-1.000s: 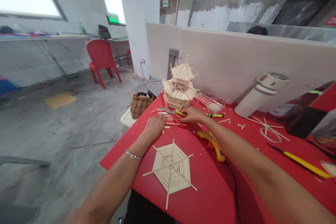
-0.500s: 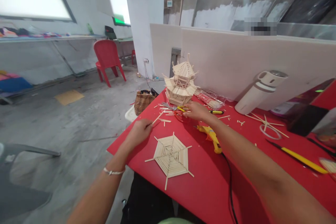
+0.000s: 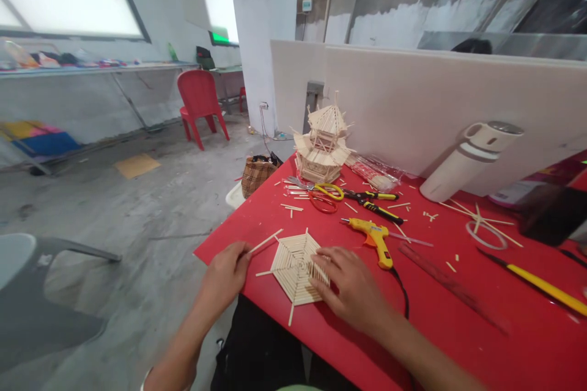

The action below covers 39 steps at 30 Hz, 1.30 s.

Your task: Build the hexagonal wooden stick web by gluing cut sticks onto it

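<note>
Pinched in my left hand [image 3: 228,272] is a thin wooden stick [image 3: 267,241], its free end pointing toward the web-like stick panel [image 3: 288,278]. That panel is a flat hexagon of glued sticks with spokes jutting past its edge, lying on the red table near the front edge. My right hand [image 3: 346,281] rests over the panel's right side, fingers spread and touching it. Just beyond that hand lies a yellow hot glue gun [image 3: 375,238]. Farther back are scissors [image 3: 329,190] with yellow and red handles, and pliers [image 3: 373,200] with black and yellow grips.
A stick-built pagoda model [image 3: 323,146] stands at the table's far corner, beside bagged sticks [image 3: 373,172]. To the right are a white thermos [image 3: 470,162], a yellow cutter knife [image 3: 541,281] and a reddish ruler [image 3: 452,287]. A checked bag [image 3: 257,176] sits beyond the left edge.
My right hand has come back from the scissors to the panel, leaving the scissors on the table. My left hand, still holding the stick, has moved nearer to me.
</note>
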Motion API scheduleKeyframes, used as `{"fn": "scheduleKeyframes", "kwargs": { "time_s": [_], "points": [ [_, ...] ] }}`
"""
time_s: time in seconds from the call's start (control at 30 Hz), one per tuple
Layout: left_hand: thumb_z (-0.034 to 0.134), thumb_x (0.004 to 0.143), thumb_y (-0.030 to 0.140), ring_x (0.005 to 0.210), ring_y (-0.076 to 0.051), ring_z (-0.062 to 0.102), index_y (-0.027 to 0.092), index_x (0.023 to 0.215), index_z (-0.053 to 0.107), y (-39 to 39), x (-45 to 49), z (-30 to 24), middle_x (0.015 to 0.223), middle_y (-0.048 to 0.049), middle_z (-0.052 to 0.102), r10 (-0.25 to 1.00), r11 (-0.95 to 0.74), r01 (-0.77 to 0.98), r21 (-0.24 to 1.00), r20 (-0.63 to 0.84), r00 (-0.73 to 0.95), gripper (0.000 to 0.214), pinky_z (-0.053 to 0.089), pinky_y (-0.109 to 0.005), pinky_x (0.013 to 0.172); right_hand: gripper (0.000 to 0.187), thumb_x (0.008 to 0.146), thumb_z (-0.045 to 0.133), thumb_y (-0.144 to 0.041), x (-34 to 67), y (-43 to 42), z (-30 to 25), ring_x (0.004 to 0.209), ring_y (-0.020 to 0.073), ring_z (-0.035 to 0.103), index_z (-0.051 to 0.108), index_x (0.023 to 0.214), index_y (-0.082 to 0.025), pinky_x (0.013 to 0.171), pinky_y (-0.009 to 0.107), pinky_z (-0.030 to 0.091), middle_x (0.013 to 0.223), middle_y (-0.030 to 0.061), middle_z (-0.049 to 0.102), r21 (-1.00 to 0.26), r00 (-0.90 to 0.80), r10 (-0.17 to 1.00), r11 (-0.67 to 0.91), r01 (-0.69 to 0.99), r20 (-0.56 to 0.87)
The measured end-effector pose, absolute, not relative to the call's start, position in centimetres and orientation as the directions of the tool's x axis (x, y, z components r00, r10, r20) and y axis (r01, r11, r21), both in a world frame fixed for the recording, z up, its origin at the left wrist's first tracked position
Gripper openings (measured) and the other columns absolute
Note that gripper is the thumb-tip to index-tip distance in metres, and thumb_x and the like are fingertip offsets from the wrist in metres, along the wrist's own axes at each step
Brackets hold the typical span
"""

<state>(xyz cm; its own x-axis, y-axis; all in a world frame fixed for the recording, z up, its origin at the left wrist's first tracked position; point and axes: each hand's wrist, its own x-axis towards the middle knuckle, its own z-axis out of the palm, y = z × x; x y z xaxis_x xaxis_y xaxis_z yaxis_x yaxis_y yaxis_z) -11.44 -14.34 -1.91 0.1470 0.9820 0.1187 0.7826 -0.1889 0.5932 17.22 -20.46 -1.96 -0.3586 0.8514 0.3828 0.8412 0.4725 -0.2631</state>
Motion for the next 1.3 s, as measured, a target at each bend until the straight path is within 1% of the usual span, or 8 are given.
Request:
{"fn": "scheduleKeyframes", "kwargs": {
  "time_s": [0.07, 0.17, 0.5, 0.63, 0.73, 0.97, 1.17, 1.3],
  "points": [
    [0.042, 0.093, 0.032, 0.076, -0.023, 0.068, 0.022, 0.084, 0.062, -15.3, -11.1, -2.1, 0.081, -0.0056, 0.072, 0.992, -0.122, 0.830, 0.544, 0.084, 0.090, 0.024, 0.047, -0.032, 0.066, 0.034, 0.098, 0.054, -0.038, 16.9, -20.8, -2.6, 0.119, 0.0277, 0.060, 0.064, 0.128, -0.024, 0.100, 0.047, 0.050, 0.130, 0.0119, 0.066, -0.267, -0.378, 0.838, 0.498, 0.825, 0.394],
    [0.041, 0.095, 0.030, 0.078, -0.021, 0.065, 0.021, 0.082, 0.060, -16.3, -10.2, -2.2, 0.084, -0.0056, 0.068, 0.987, -0.138, 0.852, 0.505, 0.137, 0.079, 0.025, 0.045, -0.031, 0.068, 0.031, 0.099, 0.052, -0.036, 16.6, -20.9, -3.4, 0.120, 0.0268, 0.059, 0.064, 0.126, -0.024, 0.101, 0.046, 0.049, 0.130, 0.0113, 0.065, -0.292, -0.368, 0.840, 0.496, 0.817, 0.397],
    [0.046, 0.095, 0.035, 0.078, -0.020, 0.063, 0.023, 0.079, 0.066, -17.2, -9.2, -3.6, 0.081, -0.0045, 0.064, 0.974, -0.136, 0.862, 0.488, 0.225, 0.026, 0.029, 0.044, -0.029, 0.065, 0.029, 0.098, 0.054, -0.033, 16.3, -21.2, -4.1, 0.122, 0.0257, 0.059, 0.064, 0.125, -0.027, 0.104, 0.047, 0.048, 0.131, 0.0088, 0.065, -0.320, -0.353, 0.852, 0.483, 0.815, 0.387],
    [0.046, 0.096, 0.038, 0.076, -0.019, 0.062, 0.023, 0.075, 0.067, -17.2, -9.6, -4.0, 0.081, -0.0045, 0.063, 0.974, -0.124, 0.845, 0.521, 0.228, 0.003, 0.034, 0.043, -0.029, 0.062, 0.029, 0.098, 0.053, -0.033, 16.3, -21.2, -4.1, 0.122, 0.0262, 0.058, 0.064, 0.125, -0.027, 0.103, 0.047, 0.048, 0.131, 0.0095, 0.065, -0.325, -0.351, 0.853, 0.482, 0.814, 0.387],
    [0.044, 0.097, 0.039, 0.077, -0.019, 0.062, 0.023, 0.078, 0.070, -17.2, -9.7, -3.9, 0.081, -0.0050, 0.064, 0.977, -0.132, 0.831, 0.541, 0.213, 0.016, 0.035, 0.045, -0.030, 0.065, 0.029, 0.098, 0.053, -0.031, 16.4, -21.1, -4.3, 0.124, 0.0261, 0.057, 0.063, 0.126, -0.026, 0.105, 0.047, 0.046, 0.132, 0.0091, 0.064, -0.330, -0.353, 0.856, 0.480, 0.813, 0.378],
    [0.046, 0.095, 0.035, 0.079, -0.021, 0.064, 0.023, 0.079, 0.068, -17.4, -9.4, -3.4, 0.079, -0.0046, 0.065, 0.984, -0.099, 0.851, 0.516, 0.180, 0.006, 0.030, 0.044, -0.030, 0.063, 0.031, 0.098, 0.053, -0.031, 16.5, -21.1, -4.5, 0.125, 0.0266, 0.056, 0.062, 0.128, -0.026, 0.106, 0.049, 0.045, 0.133, 0.0096, 0.063, -0.347, -0.355, 0.862, 0.478, 0.807, 0.360],
    [0.046, 0.095, 0.035, 0.074, -0.019, 0.065, 0.022, 0.088, 0.065, -17.6, -9.5, -3.4, 0.083, -0.0037, 0.070, 0.986, -0.071, 0.780, 0.622, 0.163, -0.040, 0.025, 0.047, -0.030, 0.066, 0.031, 0.098, 0.054, -0.028, 16.7, -21.1, -4.3, 0.125, 0.0263, 0.055, 0.061, 0.128, -0.025, 0.107, 0.051, 0.044, 0.133, 0.0103, 0.063, -0.375, -0.358, 0.864, 0.482, 0.792, 0.354],
    [0.045, 0.095, 0.037, 0.082, -0.022, 0.069, 0.021, 0.096, 0.067, -17.7, -9.9, -3.8, 0.090, -0.0053, 0.074, 0.992, -0.033, 0.778, 0.628, 0.116, -0.052, 0.028, 0.050, -0.033, 0.071, 0.030, 0.097, 0.055, -0.025, 17.0, -20.8, -4.6, 0.124, 0.0259, 0.055, 0.061, 0.126, -0.025, 0.107, 0.050, 0.045, 0.133, 0.0109, 0.063, -0.394, -0.370, 0.846, 0.513, 0.763, 0.384]
  ]
}}
